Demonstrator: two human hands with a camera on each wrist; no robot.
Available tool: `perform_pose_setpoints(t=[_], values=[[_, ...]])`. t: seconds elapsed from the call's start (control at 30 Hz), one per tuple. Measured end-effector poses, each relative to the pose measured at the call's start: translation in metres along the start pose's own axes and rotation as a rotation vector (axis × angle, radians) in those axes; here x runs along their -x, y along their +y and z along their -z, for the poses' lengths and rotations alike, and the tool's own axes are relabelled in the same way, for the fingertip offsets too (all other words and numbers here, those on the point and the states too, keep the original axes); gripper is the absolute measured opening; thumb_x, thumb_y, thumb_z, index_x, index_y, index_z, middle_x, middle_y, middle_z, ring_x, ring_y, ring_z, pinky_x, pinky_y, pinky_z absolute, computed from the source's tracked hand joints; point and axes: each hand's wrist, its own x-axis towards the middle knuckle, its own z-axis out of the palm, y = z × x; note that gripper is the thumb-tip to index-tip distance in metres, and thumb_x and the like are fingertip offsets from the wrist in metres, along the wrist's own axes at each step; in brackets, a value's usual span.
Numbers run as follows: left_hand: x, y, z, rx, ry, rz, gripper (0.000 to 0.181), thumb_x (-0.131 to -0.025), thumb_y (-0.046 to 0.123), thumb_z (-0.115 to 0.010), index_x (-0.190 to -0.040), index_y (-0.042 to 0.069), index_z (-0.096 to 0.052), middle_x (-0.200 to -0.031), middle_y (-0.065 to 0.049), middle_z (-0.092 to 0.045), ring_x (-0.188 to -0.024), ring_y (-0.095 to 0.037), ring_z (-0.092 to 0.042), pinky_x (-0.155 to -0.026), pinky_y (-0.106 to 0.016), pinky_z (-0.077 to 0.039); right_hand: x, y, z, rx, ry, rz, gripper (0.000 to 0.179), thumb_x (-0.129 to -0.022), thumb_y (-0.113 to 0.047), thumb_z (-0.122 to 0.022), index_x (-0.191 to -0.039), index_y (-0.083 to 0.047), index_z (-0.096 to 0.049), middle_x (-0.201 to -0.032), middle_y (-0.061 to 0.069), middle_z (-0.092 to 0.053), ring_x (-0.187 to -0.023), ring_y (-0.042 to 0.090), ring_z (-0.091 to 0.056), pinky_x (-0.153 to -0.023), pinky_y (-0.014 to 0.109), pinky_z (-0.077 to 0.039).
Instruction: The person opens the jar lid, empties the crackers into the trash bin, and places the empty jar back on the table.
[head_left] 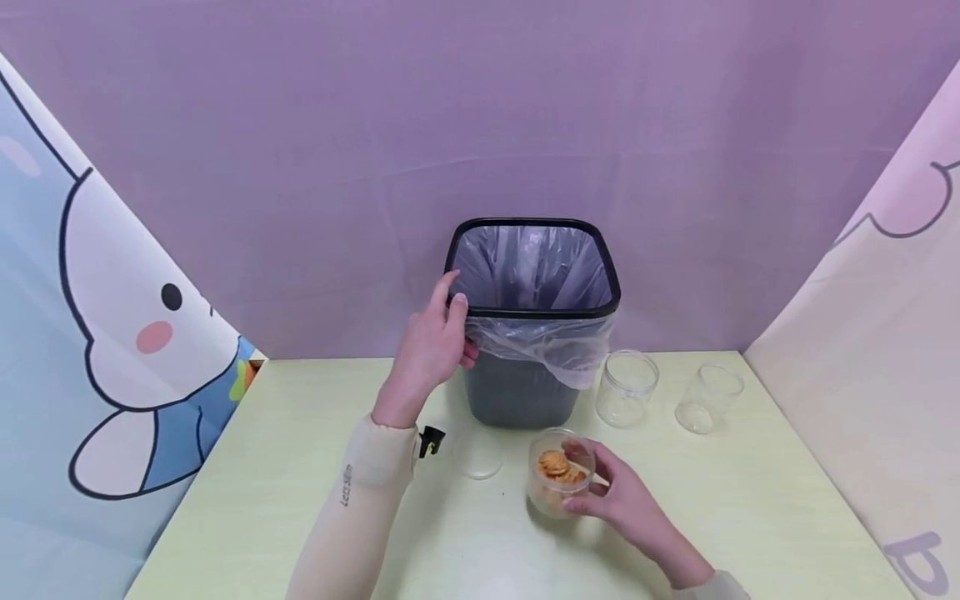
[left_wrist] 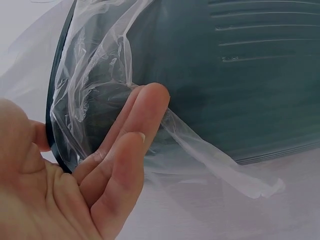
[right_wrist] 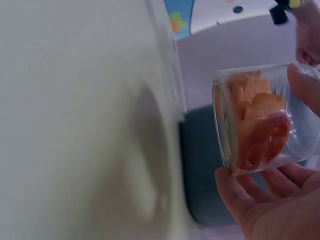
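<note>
A dark grey trash can with a black rim and a clear plastic liner stands at the back of the table. My left hand grips its left front rim, with several fingers outside against the liner. In my right hand is a clear plastic jar holding several brown cookies. The jar is open at the top and held just above the table, in front of the trash can. Fingers and thumb wrap around its right side. The right wrist view shows the cookies gathered near the jar's base.
Two clear jars, one wider and one narrower and leaning, stand right of the trash can. A clear round lid lies on the pale table by the left forearm. A purple cloth wall rises behind.
</note>
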Motion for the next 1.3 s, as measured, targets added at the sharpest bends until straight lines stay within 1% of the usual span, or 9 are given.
perform_pose_setpoints(t=[0.13,0.27,0.47,0.57,0.7,0.83,1.07,1.17,1.3], values=[[0.000,-0.001,0.000,-0.003,0.010,0.003,0.051,-0.107,0.044,-0.028,-0.156,0.031,-0.027,-0.060,-0.003,-0.067,-0.053,-0.025,-0.068,-0.066,-0.041,-0.051,0.000,-0.007,0.017,0.066,0.046,0.023,0.081,-0.074,-0.009,-0.086,-0.144,-0.001,-0.045,-0.143,0.020,-0.051,-0.132,0.038,-0.046,-0.097,0.024,-0.047],[0.001,-0.001,0.000,-0.011,0.016,-0.003,0.052,-0.106,0.045,-0.028,-0.156,0.031,-0.027,-0.059,-0.002,-0.066,-0.054,-0.026,-0.068,-0.069,-0.041,-0.050,0.001,-0.016,0.033,0.130,0.096,0.044,0.078,-0.076,-0.009,-0.085,-0.143,0.000,-0.045,-0.141,0.020,-0.053,-0.129,0.031,-0.050,-0.094,0.022,-0.047],[0.001,-0.001,-0.001,-0.019,0.026,-0.008,0.052,-0.106,0.046,-0.028,-0.156,0.033,-0.027,-0.058,-0.002,-0.066,-0.049,-0.020,-0.066,-0.068,-0.040,-0.050,0.002,-0.029,0.053,0.209,0.153,0.083,0.073,-0.080,-0.006,-0.083,-0.142,0.002,-0.046,-0.139,0.021,-0.054,-0.121,0.009,-0.054,-0.090,0.019,-0.048],[0.000,-0.002,-0.001,-0.027,0.027,-0.015,0.052,-0.106,0.046,-0.029,-0.156,0.032,-0.027,-0.058,-0.001,-0.066,-0.048,-0.019,-0.065,-0.073,-0.040,-0.050,0.003,-0.036,0.064,0.254,0.171,0.091,0.072,-0.081,-0.006,-0.082,-0.142,0.003,-0.045,-0.139,0.021,-0.053,-0.119,0.002,-0.053,-0.089,0.017,-0.047],[0.000,-0.003,-0.002,-0.025,0.026,-0.021,0.053,-0.106,0.046,-0.029,-0.157,0.031,-0.027,-0.057,0.000,-0.066,-0.049,-0.022,-0.066,-0.076,-0.041,-0.050,0.002,-0.047,0.081,0.315,0.193,0.107,0.073,-0.081,-0.007,-0.082,-0.143,0.002,-0.044,-0.140,0.023,-0.052,-0.118,-0.001,-0.053,-0.089,0.014,-0.046],[0.000,-0.003,-0.002,-0.020,0.028,-0.020,0.053,-0.106,0.046,-0.029,-0.156,0.031,-0.027,-0.058,0.000,-0.066,-0.048,-0.020,-0.065,-0.071,-0.040,-0.050,0.001,-0.060,0.097,0.368,0.220,0.136,0.072,-0.082,-0.006,-0.081,-0.144,0.000,-0.045,-0.139,0.020,-0.053,-0.116,-0.002,-0.053,-0.087,0.012,-0.046],[0.000,-0.003,-0.003,-0.038,0.029,-0.017,0.053,-0.106,0.046,-0.028,-0.157,0.032,-0.027,-0.058,-0.001,-0.066,-0.048,-0.020,-0.065,-0.070,-0.039,-0.049,-0.005,-0.077,0.120,0.432,0.256,0.174,0.070,-0.082,-0.004,-0.081,-0.143,-0.001,-0.046,-0.132,-0.010,-0.056,-0.113,-0.002,-0.053,-0.085,0.010,-0.046],[0.000,-0.003,-0.003,-0.043,0.028,-0.009,0.053,-0.106,0.047,-0.028,-0.157,0.033,-0.026,-0.058,-0.001,-0.066,-0.047,-0.019,-0.065,-0.070,-0.040,-0.049,-0.009,-0.084,0.129,0.459,0.270,0.170,0.067,-0.082,-0.004,-0.081,-0.140,-0.001,-0.048,-0.131,-0.009,-0.055,-0.113,-0.002,-0.051,-0.085,0.008,-0.045],[0.000,-0.003,-0.003,-0.043,0.036,-0.006,0.053,-0.106,0.048,-0.028,-0.156,0.033,-0.027,-0.058,0.000,-0.066,-0.046,-0.017,-0.064,-0.069,-0.039,-0.050,-0.015,-0.098,0.139,0.500,0.275,0.147,0.067,-0.084,-0.010,-0.081,-0.142,-0.003,-0.048,-0.131,-0.001,-0.054,-0.112,-0.003,-0.050,-0.084,0.007,-0.045]])
